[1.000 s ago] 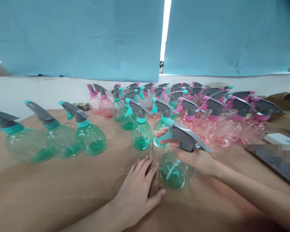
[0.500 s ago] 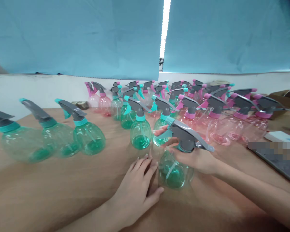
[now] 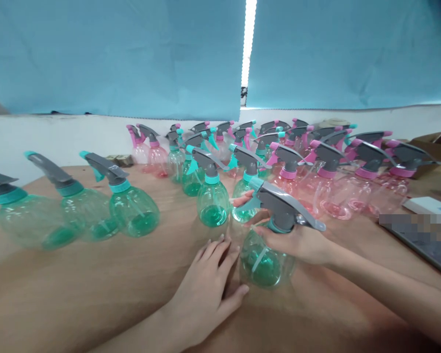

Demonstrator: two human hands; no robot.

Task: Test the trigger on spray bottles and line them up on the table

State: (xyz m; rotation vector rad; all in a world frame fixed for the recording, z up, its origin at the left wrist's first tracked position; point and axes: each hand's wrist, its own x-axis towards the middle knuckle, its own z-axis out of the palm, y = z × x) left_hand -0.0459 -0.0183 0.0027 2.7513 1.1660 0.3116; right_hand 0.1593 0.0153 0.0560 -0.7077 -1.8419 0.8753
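Note:
My right hand [image 3: 297, 242] is wrapped round the neck of a green spray bottle [image 3: 260, 264], just under its grey trigger head with a turquoise nozzle. The bottle is upright, and a pale tube shows inside it. My left hand [image 3: 209, 279] lies on the wooden table [image 3: 106, 294] just left of that bottle, fingers stretched out, thumb apart, holding nothing. Beyond my hands stand two more green spray bottles; the nearer-left one [image 3: 213, 201] is fully in view, while the other [image 3: 244, 191] is partly hidden by my right fingers.
Several green spray bottles [image 3: 134, 208] stand at the left. Pink spray bottles [image 3: 330, 191] crowd the right and back, mixed with green ones. At the right edge are a dark flat device [image 3: 419, 245], a white box [image 3: 431, 206] and a cardboard box [image 3: 435, 157]. Blue curtains [image 3: 113, 59] hang behind.
The view has shifted very slightly. Both hands and the held spray bottle stay in practically the same place.

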